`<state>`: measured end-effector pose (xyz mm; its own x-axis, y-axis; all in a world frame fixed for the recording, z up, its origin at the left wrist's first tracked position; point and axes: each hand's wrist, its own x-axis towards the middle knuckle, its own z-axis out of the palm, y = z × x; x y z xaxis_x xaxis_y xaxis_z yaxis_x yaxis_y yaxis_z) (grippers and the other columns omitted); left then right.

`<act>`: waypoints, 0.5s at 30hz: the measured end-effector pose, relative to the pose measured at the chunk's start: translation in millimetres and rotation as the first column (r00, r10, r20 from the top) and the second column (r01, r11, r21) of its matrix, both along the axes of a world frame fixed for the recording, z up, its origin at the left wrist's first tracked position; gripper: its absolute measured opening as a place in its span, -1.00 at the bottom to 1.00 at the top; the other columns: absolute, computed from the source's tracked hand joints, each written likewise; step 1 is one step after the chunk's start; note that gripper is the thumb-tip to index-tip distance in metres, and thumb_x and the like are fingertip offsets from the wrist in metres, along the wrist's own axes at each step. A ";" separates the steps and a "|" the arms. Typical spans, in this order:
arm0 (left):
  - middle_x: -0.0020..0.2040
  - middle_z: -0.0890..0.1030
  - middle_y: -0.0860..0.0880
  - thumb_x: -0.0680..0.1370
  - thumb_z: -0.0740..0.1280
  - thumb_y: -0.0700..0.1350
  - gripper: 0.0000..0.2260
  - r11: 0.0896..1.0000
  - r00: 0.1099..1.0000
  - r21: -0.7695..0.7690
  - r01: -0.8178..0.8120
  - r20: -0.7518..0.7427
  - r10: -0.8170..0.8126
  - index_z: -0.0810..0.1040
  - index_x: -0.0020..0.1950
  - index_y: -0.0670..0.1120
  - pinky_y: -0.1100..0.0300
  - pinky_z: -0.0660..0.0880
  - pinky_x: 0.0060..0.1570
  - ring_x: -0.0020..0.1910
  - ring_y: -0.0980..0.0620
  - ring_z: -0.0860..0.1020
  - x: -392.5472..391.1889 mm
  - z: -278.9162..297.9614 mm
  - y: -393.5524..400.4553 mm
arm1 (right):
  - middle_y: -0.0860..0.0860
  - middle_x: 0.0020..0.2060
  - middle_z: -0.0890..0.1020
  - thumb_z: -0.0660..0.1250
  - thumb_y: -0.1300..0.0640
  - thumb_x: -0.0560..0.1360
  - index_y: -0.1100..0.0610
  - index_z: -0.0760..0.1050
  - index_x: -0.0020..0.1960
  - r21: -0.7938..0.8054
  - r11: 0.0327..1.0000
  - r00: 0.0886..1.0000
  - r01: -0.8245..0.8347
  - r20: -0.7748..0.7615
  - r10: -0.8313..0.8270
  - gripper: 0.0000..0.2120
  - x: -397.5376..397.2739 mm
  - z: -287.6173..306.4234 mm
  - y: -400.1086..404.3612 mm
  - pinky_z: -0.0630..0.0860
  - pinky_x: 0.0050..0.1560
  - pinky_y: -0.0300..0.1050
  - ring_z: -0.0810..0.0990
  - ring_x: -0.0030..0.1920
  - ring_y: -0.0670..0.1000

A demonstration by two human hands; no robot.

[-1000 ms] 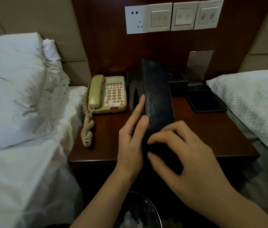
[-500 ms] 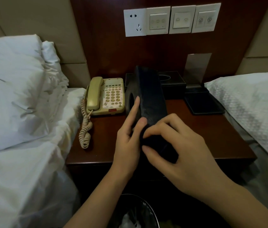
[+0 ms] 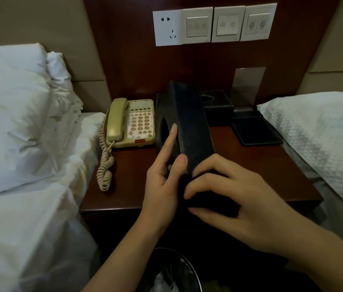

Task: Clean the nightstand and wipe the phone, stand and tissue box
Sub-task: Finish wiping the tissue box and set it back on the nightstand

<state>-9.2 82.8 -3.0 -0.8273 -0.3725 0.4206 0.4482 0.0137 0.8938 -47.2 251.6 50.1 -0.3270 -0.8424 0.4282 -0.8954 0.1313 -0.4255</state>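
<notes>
**Tissue box on edge, both my hands on it**

I have the dark tissue box (image 3: 189,121) tipped up on its long side over the middle of the nightstand (image 3: 261,171), its oval opening turned to my left, toward the phone. My left hand (image 3: 164,182) braces that opening face: the forefinger lies straight up along it, the thumb presses the near upper edge, the other fingers curl behind where I cannot see them. My right hand (image 3: 233,199) is curled over the near end of the box, fingertips bent onto something dark there; whether that is a cloth or only the box's shadowed end I cannot tell.

Compared with a second ago the box stands a little farther from me and leans less toward the right, so more of its top face shows. My left forefinger reaches higher up the opening side, and my right fingers have closed in nearer the corner.

Just left of the box sits the beige phone (image 3: 132,123), handset in its cradle, its coiled cord (image 3: 105,165) trailing toward the front edge. Behind the box is a second dark tissue holder (image 3: 216,104), and to its right a black stand (image 3: 254,129) with an upright metal plate. A white pillow (image 3: 14,114) lies at my left, a quilted bed (image 3: 322,131) at my right, wall switches (image 3: 214,26) above, and a bin (image 3: 174,270) below my wrists.
</notes>
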 end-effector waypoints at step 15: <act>0.51 0.47 0.11 0.61 0.32 0.03 -0.50 0.989 0.989 0.025 -0.143 0.036 0.142 0.35 0.55 0.10 -0.01 0.42 0.47 0.49 0.13 0.44 -5.5 -2.8 -7.6 | -0.22 0.08 0.48 0.39 -0.06 0.53 -0.15 0.54 0.10 -0.058 0.989 0.987 0.138 0.087 -0.132 -0.84 -18.6 -8.4 18.7 0.50 0.02 -0.22 0.56 0.11 -0.11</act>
